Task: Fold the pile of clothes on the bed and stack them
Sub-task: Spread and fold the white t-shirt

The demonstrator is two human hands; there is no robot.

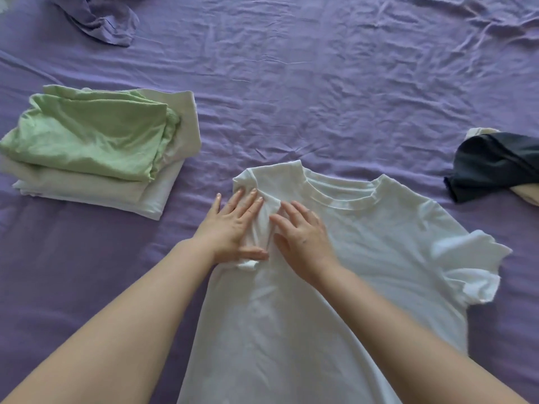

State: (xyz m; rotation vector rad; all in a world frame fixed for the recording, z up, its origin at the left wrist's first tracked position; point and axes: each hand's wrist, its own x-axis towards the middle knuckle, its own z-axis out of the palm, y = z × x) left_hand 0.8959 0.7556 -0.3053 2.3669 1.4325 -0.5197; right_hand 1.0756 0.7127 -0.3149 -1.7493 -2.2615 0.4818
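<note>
A white T-shirt lies flat on the purple bed sheet, collar away from me, its left sleeve folded inward over the body. My left hand presses flat on that folded sleeve with straight fingers. My right hand rests flat beside it, fingers spread on the shirt's chest. The right sleeve is still spread out. A stack of folded clothes, green on top of pale pieces, sits to the left.
A dark navy garment lies crumpled over a cream piece at the right edge. A purple garment is bunched at the top left. Wrinkled sheet stretches beyond the shirt.
</note>
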